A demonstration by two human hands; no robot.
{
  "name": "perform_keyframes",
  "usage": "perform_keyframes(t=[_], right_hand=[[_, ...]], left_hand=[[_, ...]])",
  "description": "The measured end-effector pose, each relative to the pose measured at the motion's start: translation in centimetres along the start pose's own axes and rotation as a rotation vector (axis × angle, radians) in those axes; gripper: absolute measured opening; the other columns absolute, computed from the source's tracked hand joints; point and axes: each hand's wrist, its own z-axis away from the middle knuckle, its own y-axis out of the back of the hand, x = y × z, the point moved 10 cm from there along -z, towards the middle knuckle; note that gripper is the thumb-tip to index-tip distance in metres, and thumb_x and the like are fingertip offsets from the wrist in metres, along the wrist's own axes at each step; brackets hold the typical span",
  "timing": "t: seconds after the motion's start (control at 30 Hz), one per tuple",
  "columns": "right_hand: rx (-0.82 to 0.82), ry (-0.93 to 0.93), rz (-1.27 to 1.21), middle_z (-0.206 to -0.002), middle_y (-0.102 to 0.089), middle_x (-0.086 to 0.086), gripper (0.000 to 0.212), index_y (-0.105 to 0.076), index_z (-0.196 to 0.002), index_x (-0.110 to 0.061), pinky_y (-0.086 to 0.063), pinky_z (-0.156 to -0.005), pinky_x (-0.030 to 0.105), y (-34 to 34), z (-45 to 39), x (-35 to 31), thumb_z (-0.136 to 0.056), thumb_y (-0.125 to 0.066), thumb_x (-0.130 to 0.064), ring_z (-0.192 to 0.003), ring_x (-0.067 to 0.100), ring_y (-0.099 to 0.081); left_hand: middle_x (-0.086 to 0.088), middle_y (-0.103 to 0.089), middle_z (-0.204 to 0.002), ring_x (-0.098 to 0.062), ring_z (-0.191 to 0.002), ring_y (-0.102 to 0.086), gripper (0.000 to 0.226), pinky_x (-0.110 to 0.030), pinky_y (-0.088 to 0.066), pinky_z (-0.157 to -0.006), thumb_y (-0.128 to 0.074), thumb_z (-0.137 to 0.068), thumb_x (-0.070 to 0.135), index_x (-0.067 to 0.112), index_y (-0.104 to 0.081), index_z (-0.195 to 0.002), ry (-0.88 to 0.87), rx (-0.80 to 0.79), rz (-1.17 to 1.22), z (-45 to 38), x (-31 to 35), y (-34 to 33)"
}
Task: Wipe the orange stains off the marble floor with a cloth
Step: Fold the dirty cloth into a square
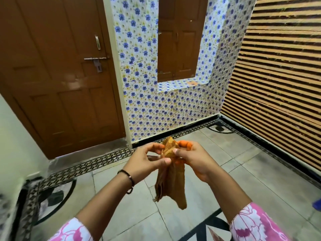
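A brownish-orange cloth (171, 181) hangs in front of me, bunched at the top and drooping down over the grey marble floor (234, 171). My left hand (147, 160) pinches its upper part from the left. My right hand (192, 157) grips it from the right, and its fingertips and palm are smeared with orange. No orange stain shows on the floor tiles in view; an orange patch (192, 83) lies on the flowered ledge under the window shutter.
A brown wooden door (57, 75) stands at the left, a blue-flowered wall (149, 105) straight ahead, and a striped wall (281, 66) to the right. A black patterned border (97, 162) runs along the floor's edge. Something blue (317, 203) lies at the right edge.
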Motion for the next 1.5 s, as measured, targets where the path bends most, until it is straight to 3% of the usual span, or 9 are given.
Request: perform_keyframes(t=[0.13,0.27,0.47,0.6,0.83,0.97,1.17,1.37,1.5], right_hand=[[-0.027,0.005,0.007,-0.088,-0.074,0.009,0.013,-0.066,-0.098,-0.010,-0.053,-0.071,0.030,-1.7,-0.3,-0.5,-0.090,-0.057,-0.004,-0.081,0.021,-0.069],[0.188,0.057,0.115,-0.081,-0.068,0.006,0.013,-0.064,-0.087,-0.014,-0.048,-0.067,0.030,0.9,-0.8,-2.3,-0.088,-0.057,-0.003,-0.080,0.021,-0.064],[0.258,0.064,-0.127,-0.072,-0.061,0.007,0.013,-0.060,-0.087,-0.007,-0.054,-0.068,0.039,4.5,-0.2,-2.8,-0.090,-0.050,0.001,-0.069,0.022,-0.061],[0.273,0.077,-0.278,-0.075,-0.065,0.006,0.012,-0.061,-0.096,-0.007,-0.054,-0.057,0.030,5.2,-0.1,-2.7,-0.086,-0.058,-0.001,-0.068,0.018,-0.062],[0.394,-0.160,-0.414,-0.064,-0.062,0.007,0.010,-0.060,-0.095,-0.003,-0.048,-0.037,0.023,1.5,-3.5,-0.3,-0.087,-0.062,-0.007,-0.043,0.013,-0.059],[0.290,-0.045,-0.317,-0.090,-0.072,0.015,0.011,-0.065,-0.095,-0.007,-0.060,-0.069,0.046,-5.3,-4.0,-1.4,-0.084,-0.065,-0.004,-0.081,0.030,-0.071],[0.156,0.197,0.031,-0.108,-0.064,-0.001,0.029,-0.062,-0.113,-0.019,-0.055,-0.088,0.037,-12.0,-3.7,-3.7,-0.091,-0.052,-0.002,-0.100,0.015,-0.063],[0.123,0.203,-0.172,-0.111,-0.066,0.003,0.034,-0.064,-0.107,-0.021,-0.053,-0.089,0.035,-10.1,-2.8,-3.1,-0.088,-0.056,0.005,-0.106,0.018,-0.062],[-0.036,-0.035,-0.082,-0.131,-0.053,0.005,0.061,-0.044,-0.133,-0.018,-0.034,-0.107,0.041,-10.2,-4.2,0.9,-0.079,-0.072,-0.009,-0.123,0.024,-0.047]], left_hand=[[0.008,-0.062,-0.105,-0.008,-0.094,-0.064,0.042,-0.028,-0.056,-0.080,-0.080,-0.071,0.017,0.028,-0.055,-0.103,-0.031,0.132,-0.103,0.5,-0.4,1.4],[-0.008,-0.072,-0.097,-0.014,-0.090,-0.068,0.031,-0.026,-0.056,-0.078,-0.072,-0.077,0.001,0.024,-0.063,-0.095,-0.017,0.155,-0.036,0.8,-0.7,4.9],[0.000,-0.071,-0.083,-0.006,-0.075,-0.067,0.023,-0.016,-0.053,-0.065,-0.068,-0.079,-0.002,0.018,-0.067,-0.090,-0.046,0.388,-0.001,3.0,-0.2,14.3],[0.003,-0.072,-0.073,-0.003,-0.069,-0.068,0.016,-0.014,-0.053,-0.059,-0.068,-0.079,0.000,0.012,-0.067,-0.089,-0.055,0.439,0.122,4.0,-0.3,17.1],[-0.009,-0.068,-0.067,-0.014,-0.052,-0.061,0.005,-0.021,-0.054,-0.047,-0.067,-0.082,0.002,0.005,-0.068,-0.078,0.246,0.554,0.364,1.9,-3.7,16.3],[-0.007,-0.067,-0.064,-0.014,-0.051,-0.062,0.006,-0.023,-0.054,-0.048,-0.063,-0.086,0.003,0.000,-0.067,-0.090,0.179,0.449,0.517,0.8,-1.8,12.3],[-0.008,-0.070,-0.088,-0.012,-0.073,-0.069,0.016,-0.021,-0.055,-0.057,-0.070,-0.080,0.009,0.007,-0.066,-0.096,0.022,0.434,0.470,1.8,1.6,12.5],[-0.008,-0.072,-0.090,-0.015,-0.076,-0.067,0.019,-0.028,-0.056,-0.068,-0.064,-0.085,0.005,0.012,-0.063,-0.102,-0.067,0.471,0.281,3.5,4.2,16.2],[-0.003,-0.071,-0.086,-0.007,-0.068,-0.066,0.028,-0.022,-0.054,-0.061,-0.063,-0.085,0.005,0.014,-0.059,-0.112,-0.140,0.359,0.334,4.2,7.0,17.6]])
